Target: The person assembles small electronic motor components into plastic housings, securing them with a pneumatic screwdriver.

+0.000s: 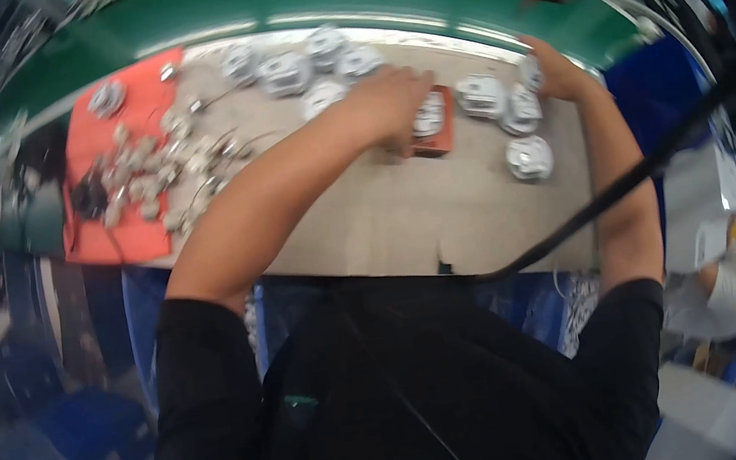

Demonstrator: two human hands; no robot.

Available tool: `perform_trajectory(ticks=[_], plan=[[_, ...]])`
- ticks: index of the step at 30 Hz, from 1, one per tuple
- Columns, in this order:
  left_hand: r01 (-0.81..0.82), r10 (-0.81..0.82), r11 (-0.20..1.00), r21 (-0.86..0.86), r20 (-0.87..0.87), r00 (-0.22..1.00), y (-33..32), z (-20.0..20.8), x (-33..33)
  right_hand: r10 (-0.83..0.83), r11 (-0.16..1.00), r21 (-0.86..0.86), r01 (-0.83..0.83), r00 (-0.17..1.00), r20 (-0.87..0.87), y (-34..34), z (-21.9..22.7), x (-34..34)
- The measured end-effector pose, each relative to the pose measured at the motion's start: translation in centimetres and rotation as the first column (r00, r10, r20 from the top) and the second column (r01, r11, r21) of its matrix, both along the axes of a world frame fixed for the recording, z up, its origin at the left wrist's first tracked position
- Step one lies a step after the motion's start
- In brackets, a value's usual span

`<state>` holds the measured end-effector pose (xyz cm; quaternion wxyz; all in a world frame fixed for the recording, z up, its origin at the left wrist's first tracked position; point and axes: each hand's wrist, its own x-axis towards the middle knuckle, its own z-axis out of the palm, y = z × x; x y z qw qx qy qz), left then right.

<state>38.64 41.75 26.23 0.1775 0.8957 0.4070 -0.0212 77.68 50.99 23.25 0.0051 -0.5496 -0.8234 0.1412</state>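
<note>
An orange block [434, 147] with a white part [430, 115] in its top stands on the beige work table. At its left side is my left hand [395, 102], fingers at the far edge and thumb at the near edge, seemingly closed around the block. My right hand [555, 72] reaches to the table's far right corner, its fingers around a white round housing [531, 72]. Close to that hand lie more such housings: one [481, 95] to the left, one [520, 110] beside it, and one [529, 157] nearer me. Motion blurs the fingers.
Several white housings [285, 73] sit at the back, left of my left hand. A red mat [81, 129] on the left bears a heap of small pale parts with wires [144, 172]. A black cable [608, 194] crosses the view at right. Another person [720, 293] is at far right.
</note>
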Motion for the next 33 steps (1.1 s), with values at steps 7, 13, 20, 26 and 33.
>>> perform_trajectory(ticks=[7,13,20,26,33], plan=[[-0.073,0.055,0.993,0.094,0.182,0.982,-4.2,-0.4,-1.5,-0.113,0.988,-0.117,0.102,0.989,-0.099,-1.8,1.5,-0.1],[-0.339,0.308,0.941,0.008,0.398,0.864,-9.3,3.6,-9.2,-0.130,0.969,-0.208,0.134,0.991,0.036,-3.5,1.6,-1.0],[-0.710,0.715,0.682,0.175,0.044,0.697,-7.9,2.0,-23.8,-0.063,0.995,-0.071,0.067,0.996,0.061,-4.6,7.1,0.5],[-0.527,0.542,0.830,0.183,-0.039,0.840,-4.3,-1.4,-23.4,-0.149,0.985,0.089,0.148,0.989,0.008,-10.3,10.7,-4.6],[-0.489,0.491,0.871,0.048,-0.049,0.870,-2.8,0.4,-24.5,-0.070,0.989,0.119,0.085,0.990,-0.123,-17.1,11.7,-5.9]])
